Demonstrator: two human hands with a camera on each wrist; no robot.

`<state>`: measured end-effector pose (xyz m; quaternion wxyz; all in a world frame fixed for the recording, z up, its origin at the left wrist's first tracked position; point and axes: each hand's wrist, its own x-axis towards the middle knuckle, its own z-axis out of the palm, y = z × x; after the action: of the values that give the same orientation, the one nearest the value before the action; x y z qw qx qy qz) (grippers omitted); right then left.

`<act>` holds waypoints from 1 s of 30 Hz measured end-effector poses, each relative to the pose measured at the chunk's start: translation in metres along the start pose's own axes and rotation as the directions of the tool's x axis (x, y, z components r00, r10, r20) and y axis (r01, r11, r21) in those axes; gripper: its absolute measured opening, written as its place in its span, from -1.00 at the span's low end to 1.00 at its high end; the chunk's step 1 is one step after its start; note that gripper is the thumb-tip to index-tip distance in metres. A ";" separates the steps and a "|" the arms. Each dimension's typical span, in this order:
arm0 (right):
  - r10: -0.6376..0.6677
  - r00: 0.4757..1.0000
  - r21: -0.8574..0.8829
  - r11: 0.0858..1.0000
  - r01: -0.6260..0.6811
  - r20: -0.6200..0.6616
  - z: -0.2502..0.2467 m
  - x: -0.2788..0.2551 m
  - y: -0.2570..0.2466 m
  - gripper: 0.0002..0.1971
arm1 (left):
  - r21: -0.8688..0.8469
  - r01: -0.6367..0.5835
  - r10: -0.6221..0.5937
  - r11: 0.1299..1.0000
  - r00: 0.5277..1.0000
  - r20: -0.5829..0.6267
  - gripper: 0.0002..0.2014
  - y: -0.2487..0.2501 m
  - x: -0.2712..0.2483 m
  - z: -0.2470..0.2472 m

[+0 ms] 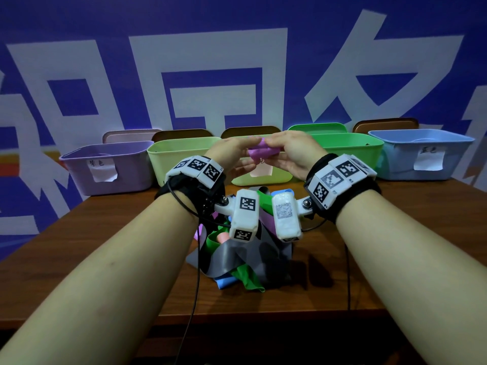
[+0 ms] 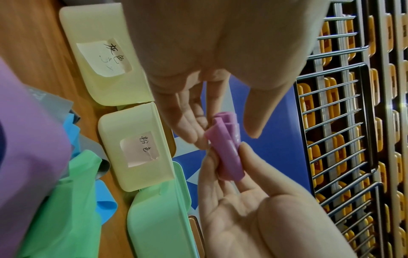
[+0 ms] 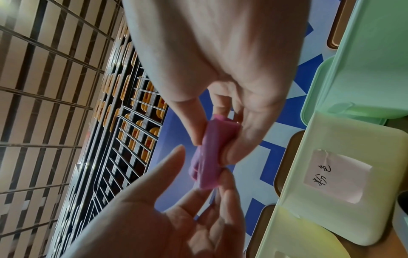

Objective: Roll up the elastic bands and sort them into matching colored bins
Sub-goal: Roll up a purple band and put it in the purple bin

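Observation:
A rolled purple elastic band (image 1: 261, 151) is held in the air in front of the row of bins. My right hand (image 1: 276, 150) pinches the roll (image 3: 209, 157) between thumb and fingertips (image 3: 232, 155). My left hand (image 1: 243, 152) meets it from the other side. Its fingertips (image 2: 198, 137) touch the roll (image 2: 227, 146), while its thumb stands a little apart from it. The purple bin (image 1: 79, 167) stands at the far left of the row. A pile of loose grey, green, blue and purple bands (image 1: 237, 262) lies on the table below my wrists.
Along the back of the wooden table (image 1: 395, 233) stand a yellow-green bin (image 1: 163, 162), a small pale yellow bin (image 1: 266, 179), a green bin (image 1: 355, 146) and a blue bin (image 1: 421, 143). Lids lean behind them against a blue and white wall.

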<state>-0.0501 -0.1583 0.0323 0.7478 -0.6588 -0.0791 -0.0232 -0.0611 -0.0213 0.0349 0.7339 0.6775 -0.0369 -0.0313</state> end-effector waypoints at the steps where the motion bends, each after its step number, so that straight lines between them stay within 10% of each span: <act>1: -0.001 1.000 0.010 1.000 0.001 -0.003 0.001 0.000 0.000 -0.91 | 0.013 0.013 -0.013 1.000 1.000 -0.004 -0.82 -0.001 0.001 0.000; 30: -0.020 0.998 0.021 1.000 0.021 -0.056 0.007 0.003 0.001 -0.81 | -0.134 -0.036 0.034 0.990 0.999 -0.020 -0.71 0.003 -0.004 -0.005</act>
<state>-0.0475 -0.1508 0.0328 0.7565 -0.6489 -0.0654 -0.0484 -0.0644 -0.0156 0.0379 0.7785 0.6261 -0.0401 -0.0151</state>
